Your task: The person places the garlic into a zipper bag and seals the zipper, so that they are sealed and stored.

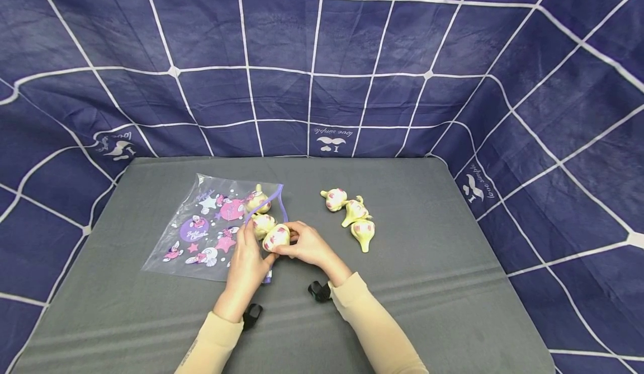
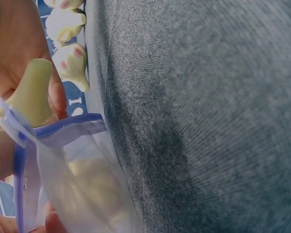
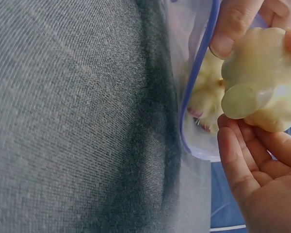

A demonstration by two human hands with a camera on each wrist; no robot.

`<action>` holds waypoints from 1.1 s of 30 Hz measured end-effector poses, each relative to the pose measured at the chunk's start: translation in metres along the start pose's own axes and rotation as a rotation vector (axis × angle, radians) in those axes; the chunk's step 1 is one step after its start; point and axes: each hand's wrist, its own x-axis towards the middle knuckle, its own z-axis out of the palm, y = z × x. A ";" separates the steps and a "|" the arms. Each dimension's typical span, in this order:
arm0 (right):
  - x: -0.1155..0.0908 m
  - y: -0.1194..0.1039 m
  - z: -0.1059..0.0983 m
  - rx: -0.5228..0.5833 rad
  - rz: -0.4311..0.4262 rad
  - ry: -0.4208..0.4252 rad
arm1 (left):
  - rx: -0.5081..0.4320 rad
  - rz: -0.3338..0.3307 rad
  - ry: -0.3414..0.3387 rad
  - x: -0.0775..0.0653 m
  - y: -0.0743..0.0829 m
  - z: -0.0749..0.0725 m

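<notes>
A clear zip bag [image 1: 168,240] with a purple rim and pink cartoon prints lies flat on the left. My left hand [image 1: 244,265] grips the bag at its mouth, its thumb near the rim. Between thumb and fingers, my right hand [image 1: 309,245] holds a garlic bulb [image 1: 276,238] with pink patches, right at the bag's opening. Inside the bag sits one garlic bulb [image 1: 257,202], and another bulb [image 1: 263,226] lies just within the mouth. The right wrist view shows the held bulb's pale stem [image 3: 240,102] close up, beside the purple rim [image 3: 196,73].
Three more garlic bulbs [image 1: 356,211] lie in a row right of the bag on the grey tabletop [image 1: 427,296]. Blue cloth [image 1: 282,100] with white grid lines stands behind and at both sides. Black straps [image 1: 319,291] are on both wrists.
</notes>
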 end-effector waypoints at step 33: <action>0.034 -0.014 0.022 -0.420 -0.017 0.030 | 0.054 0.020 -0.014 0.000 0.003 -0.004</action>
